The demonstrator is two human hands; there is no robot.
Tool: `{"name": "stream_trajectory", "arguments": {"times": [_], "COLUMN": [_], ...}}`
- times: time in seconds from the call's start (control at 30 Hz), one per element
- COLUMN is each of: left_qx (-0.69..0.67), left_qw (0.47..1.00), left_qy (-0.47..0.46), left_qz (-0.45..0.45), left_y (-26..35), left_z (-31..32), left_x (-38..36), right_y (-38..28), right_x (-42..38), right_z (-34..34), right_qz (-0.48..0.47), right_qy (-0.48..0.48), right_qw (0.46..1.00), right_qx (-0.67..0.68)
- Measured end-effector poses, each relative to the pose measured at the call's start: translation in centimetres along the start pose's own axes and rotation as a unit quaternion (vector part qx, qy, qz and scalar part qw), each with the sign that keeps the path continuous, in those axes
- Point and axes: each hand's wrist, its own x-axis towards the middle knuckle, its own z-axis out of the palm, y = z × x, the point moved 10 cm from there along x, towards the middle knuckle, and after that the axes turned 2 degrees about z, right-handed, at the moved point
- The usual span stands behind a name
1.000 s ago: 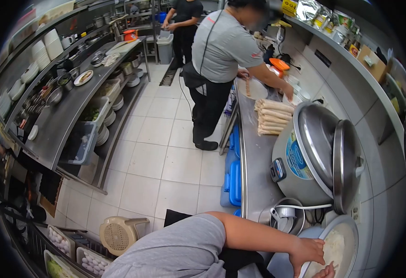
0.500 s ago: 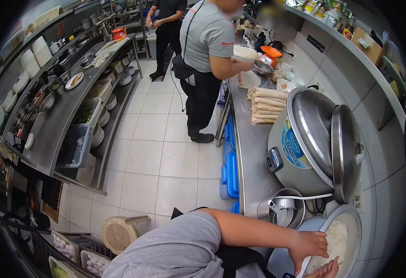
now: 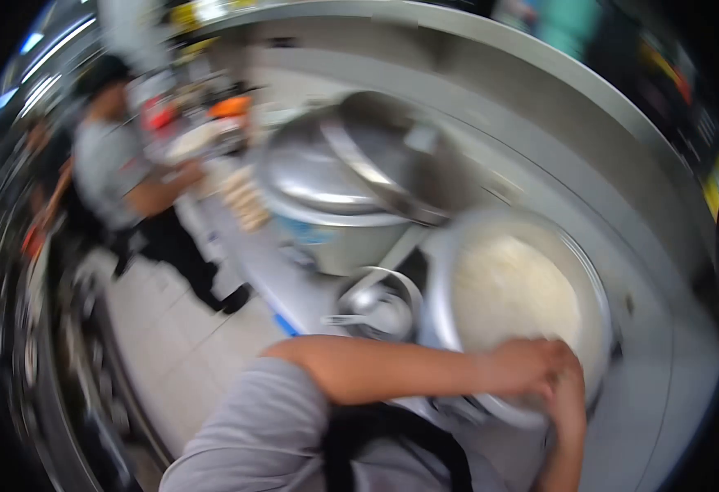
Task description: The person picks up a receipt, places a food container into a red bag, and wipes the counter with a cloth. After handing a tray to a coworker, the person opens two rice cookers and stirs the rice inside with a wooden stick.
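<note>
Over the near side of a wide metal pot (image 3: 596, 283), the left hand (image 3: 523, 366) is meeting the right hand (image 3: 568, 381), fingers bunching together. Motion blurring both; cannot tell whether either is gripping anything or how far closed. Pale, rice-like food (image 3: 511, 283) is lying inside the pot, just beyond the hands. A small metal pot (image 3: 411, 305) is standing beside it, holding a ladle-like utensil (image 3: 386, 313). Behind, a large cooker (image 3: 347, 250) is sitting on the counter (image 3: 253, 252), a round lid (image 3: 392, 152) leaning against its top. Pale rolls (image 3: 245, 199) are lying next to the cooker. Farther along, a gray-shirted co-worker (image 3: 109, 160) is reaching over the counter.
</note>
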Motion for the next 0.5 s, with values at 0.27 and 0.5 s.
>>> {"name": "stream_trajectory", "arguments": {"times": [0.27,0.5], "left_qx": [-0.269,-0.512], "left_qw": [0.949,0.832], "left_qy": [-0.030,-0.014], "left_qz": [-0.161,-0.212], "left_y": [-7.1,-5.7], "left_z": [1.4,3.4], "left_x": [4.8,15.8], "right_y": [2.8,6.5], "right_x": [-9.3,-17.9], "right_z": [-6.0,-7.2], "right_qz": [0.226,0.347], "right_qy": [0.122,0.287], "right_qw": [0.963,0.891], "right_qx": [-0.083,0.061]}}
